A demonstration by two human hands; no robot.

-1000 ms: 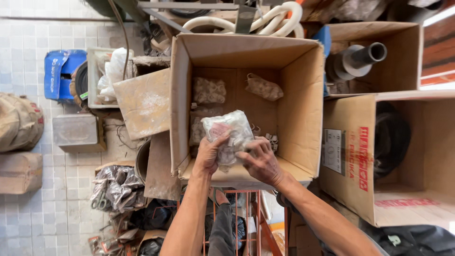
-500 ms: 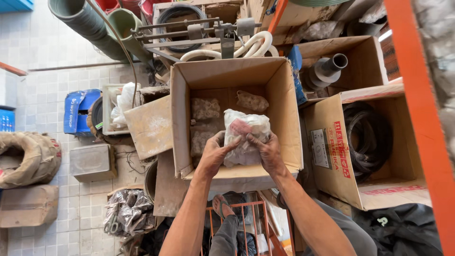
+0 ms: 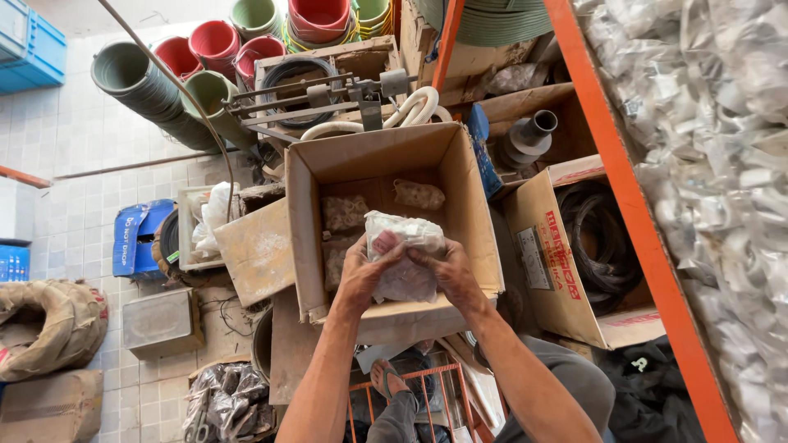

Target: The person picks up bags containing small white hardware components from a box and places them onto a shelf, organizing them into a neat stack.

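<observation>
1. Both hands are wrapped round a clear plastic bag of small greyish fittings (image 3: 404, 261), just below centre frame. The left hand (image 3: 361, 275) grips its left side with the thumb up over the top, and the right hand (image 3: 447, 275) clamps the right side, fingers curled into the plastic.
2. A second ago that bag sat lower, down at the floor of the open brown cardboard box (image 3: 386, 221). Now it's lifted up toward the camera, clear of the box bottom, so it looks to be on its way out.
3. The bag itself is crumpled, dusty and knotted at the top, with lumpy contents showing through.
4. Similar dusty bags (image 3: 419, 194) are lying further back in the box.
5. Further out: an orange metal shelf post (image 3: 632, 213) runs down the right, green and red coiled hoses (image 3: 213, 57) sit upper left, and a second cardboard box holding black wire coils (image 3: 599, 246) is to the right.
</observation>
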